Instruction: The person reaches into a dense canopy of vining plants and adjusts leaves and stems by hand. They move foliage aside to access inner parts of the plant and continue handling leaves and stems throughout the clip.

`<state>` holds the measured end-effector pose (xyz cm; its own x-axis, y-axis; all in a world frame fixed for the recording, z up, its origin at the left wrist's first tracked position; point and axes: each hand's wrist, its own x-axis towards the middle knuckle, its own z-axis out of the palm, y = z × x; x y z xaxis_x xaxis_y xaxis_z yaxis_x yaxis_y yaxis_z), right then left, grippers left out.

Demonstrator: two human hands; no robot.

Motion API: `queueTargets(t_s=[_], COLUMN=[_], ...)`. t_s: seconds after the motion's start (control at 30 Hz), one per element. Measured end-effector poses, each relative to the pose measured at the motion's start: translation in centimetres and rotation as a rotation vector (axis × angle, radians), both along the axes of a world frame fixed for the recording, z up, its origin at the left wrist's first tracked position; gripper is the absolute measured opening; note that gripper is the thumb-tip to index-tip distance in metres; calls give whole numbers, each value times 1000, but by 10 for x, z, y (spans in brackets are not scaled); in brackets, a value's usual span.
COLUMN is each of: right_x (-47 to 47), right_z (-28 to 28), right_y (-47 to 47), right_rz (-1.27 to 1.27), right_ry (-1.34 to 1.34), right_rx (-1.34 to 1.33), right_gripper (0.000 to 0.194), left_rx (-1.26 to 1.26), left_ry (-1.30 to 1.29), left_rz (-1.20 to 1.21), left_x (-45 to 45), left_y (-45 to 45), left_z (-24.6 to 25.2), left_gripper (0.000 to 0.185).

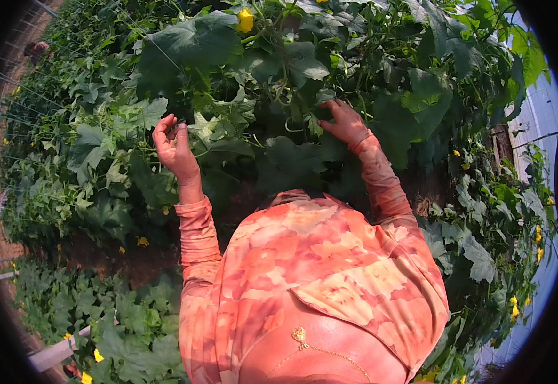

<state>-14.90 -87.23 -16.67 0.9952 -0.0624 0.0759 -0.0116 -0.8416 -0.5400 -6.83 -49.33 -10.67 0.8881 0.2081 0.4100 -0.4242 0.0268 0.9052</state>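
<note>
My left hand is raised at the left among broad green leaves, thumb and fingers apart, the palm side partly turned up. A pale, sunlit leaf is just right of its thumb. My right hand reaches into the vines at the right, with a gap between its thumb and bent index finger. A small leaf sits at those fingertips; whether they touch it, I cannot tell. Between my hands hang curling stems of a gourd-like vine, above a large shaded leaf.
A yellow flower shows at the top among large leaves. Thin strings cross the foliage at the upper left. A pale pole lies at the lower left, and a wooden post stands at the right before pale sheeting.
</note>
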Motion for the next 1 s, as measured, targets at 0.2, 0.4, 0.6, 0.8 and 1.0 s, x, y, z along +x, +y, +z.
queueTargets(t_s=[0.2, 0.4, 0.6, 0.8, 1.0], right_x=[-27, -28, 3, 26, 39], right_z=[-39, -41, -54, -39, -44], right_y=[-15, -30, -15, 15, 8], right_rz=[-76, -37, -58, -90, 16], right_ry=[216, 164, 93, -231, -119], right_rx=[0, 57, 351, 282, 84], right_gripper=[49, 43, 39, 36, 26], left_rx=[135, 163, 545, 444, 401], left_ry=[161, 169, 194, 273, 305], left_rz=[-463, -564, -577, -678, -687], left_x=[-18, 26, 39, 35, 27], left_y=[-86, -143, -174, -173, -167], left_z=[-4, -13, -8, -22, -17], left_gripper=[28, 45, 54, 46, 39])
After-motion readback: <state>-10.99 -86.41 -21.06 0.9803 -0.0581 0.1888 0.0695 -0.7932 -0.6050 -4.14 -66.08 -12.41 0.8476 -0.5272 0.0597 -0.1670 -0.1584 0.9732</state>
